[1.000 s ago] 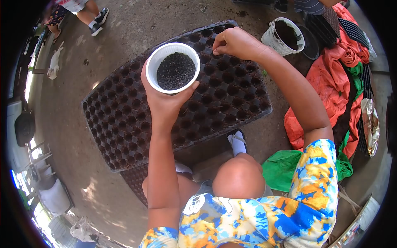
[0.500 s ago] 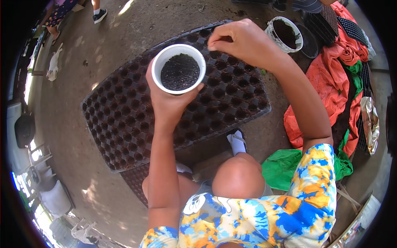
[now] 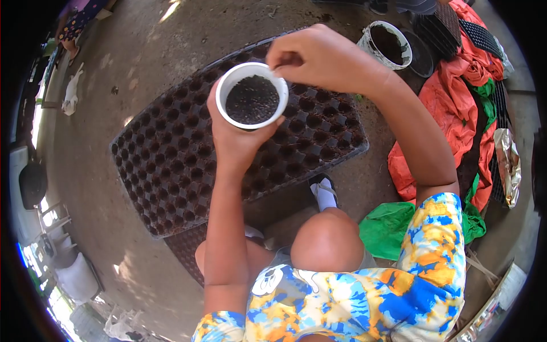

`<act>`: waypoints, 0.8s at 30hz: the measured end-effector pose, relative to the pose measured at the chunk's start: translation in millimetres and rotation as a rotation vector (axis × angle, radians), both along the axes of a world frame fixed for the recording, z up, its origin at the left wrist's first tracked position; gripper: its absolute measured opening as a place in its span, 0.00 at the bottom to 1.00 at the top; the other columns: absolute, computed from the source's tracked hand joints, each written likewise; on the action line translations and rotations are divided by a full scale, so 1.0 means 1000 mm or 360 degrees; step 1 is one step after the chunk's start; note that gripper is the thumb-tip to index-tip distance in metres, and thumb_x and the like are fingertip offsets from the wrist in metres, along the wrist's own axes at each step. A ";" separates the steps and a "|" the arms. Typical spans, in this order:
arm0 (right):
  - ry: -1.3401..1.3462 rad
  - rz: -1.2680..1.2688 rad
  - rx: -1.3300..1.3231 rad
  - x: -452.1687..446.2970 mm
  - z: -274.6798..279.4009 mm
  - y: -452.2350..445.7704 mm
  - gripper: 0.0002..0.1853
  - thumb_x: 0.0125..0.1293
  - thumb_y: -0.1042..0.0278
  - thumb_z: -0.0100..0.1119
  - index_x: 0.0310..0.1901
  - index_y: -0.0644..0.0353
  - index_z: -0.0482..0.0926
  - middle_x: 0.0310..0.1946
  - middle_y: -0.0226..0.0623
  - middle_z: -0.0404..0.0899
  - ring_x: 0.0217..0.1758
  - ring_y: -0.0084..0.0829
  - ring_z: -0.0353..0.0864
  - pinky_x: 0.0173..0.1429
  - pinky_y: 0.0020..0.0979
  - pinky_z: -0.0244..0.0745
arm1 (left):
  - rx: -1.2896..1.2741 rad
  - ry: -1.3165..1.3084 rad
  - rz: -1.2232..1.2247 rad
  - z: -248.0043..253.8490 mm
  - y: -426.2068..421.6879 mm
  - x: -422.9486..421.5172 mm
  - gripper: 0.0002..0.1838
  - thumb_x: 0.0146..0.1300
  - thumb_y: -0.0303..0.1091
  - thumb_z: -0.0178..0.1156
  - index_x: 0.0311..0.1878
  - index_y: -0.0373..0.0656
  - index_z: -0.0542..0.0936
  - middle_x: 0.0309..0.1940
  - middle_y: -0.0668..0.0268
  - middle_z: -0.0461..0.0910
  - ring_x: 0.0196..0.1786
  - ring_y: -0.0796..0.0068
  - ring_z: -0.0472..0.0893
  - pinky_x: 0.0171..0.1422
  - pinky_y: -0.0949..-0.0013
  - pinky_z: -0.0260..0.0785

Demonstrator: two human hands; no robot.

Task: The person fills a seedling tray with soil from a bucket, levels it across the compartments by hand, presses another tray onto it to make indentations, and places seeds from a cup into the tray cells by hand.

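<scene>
My left hand (image 3: 239, 139) is wrapped round a white cup (image 3: 220, 98) that holds small dark seed-like grains (image 3: 252, 100). At the cup's upper right rim is my right hand (image 3: 310, 60), its thumb and fingers bent together; anything between the fingertips is too small to make out. Beneath both hands lies a black tray (image 3: 171, 162) with rows of round cells, dark brown material in them. Part of it is hidden by my hands and the cup.
Another celled tray (image 3: 187, 251) lies partly under the first. A white bucket (image 3: 373, 45) of dark material stands upper right, near red sheeting (image 3: 447, 122) and green plastic (image 3: 384, 231). A person's legs (image 3: 71, 45) show upper left, a person's dark clothing (image 3: 413, 5) upper right.
My right hand has moved left from over the tray to the cup's rim. The cup in my left hand has shifted slightly right. A walking person's legs have left the view at upper left.
</scene>
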State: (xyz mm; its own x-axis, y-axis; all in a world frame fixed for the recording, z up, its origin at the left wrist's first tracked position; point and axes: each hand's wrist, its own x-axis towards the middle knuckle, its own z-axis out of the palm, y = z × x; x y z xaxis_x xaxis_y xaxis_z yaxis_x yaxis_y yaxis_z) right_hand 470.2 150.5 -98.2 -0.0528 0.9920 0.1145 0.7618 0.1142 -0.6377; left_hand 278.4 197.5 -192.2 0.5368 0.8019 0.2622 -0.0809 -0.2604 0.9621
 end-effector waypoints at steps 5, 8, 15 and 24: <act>-0.0088 -0.0190 -0.0425 0.032 -0.057 -0.013 0.09 0.57 0.69 0.63 0.37 0.64 0.81 0.28 0.39 0.83 0.32 0.27 0.82 0.40 0.29 0.75 | 0.0028 -0.0066 0.0091 0.004 0.011 -0.007 0.49 0.37 0.25 0.77 0.64 0.35 0.59 0.57 0.59 0.70 0.60 0.68 0.72 0.67 0.65 0.62; 0.0074 -0.0300 -0.0597 0.035 -0.069 -0.018 0.10 0.58 0.67 0.61 0.39 0.62 0.83 0.31 0.37 0.84 0.36 0.32 0.83 0.44 0.31 0.76 | 0.0018 -0.0081 0.0088 0.006 0.010 -0.007 0.48 0.38 0.25 0.77 0.64 0.35 0.60 0.57 0.59 0.71 0.60 0.68 0.72 0.68 0.65 0.62; 0.0142 -0.0342 -0.0569 0.034 -0.072 -0.023 0.10 0.60 0.68 0.59 0.41 0.62 0.83 0.31 0.37 0.84 0.36 0.31 0.83 0.45 0.30 0.75 | -0.0001 -0.0103 0.0066 0.006 0.009 -0.005 0.49 0.38 0.26 0.78 0.64 0.35 0.59 0.57 0.58 0.70 0.61 0.67 0.72 0.68 0.64 0.62; 0.0043 -0.0274 -0.0592 0.028 -0.063 -0.031 0.10 0.59 0.68 0.61 0.41 0.62 0.83 0.33 0.39 0.85 0.38 0.33 0.84 0.46 0.31 0.76 | -0.0002 -0.0044 0.0079 0.007 0.008 -0.005 0.52 0.36 0.26 0.79 0.65 0.36 0.57 0.57 0.58 0.70 0.60 0.67 0.72 0.67 0.65 0.63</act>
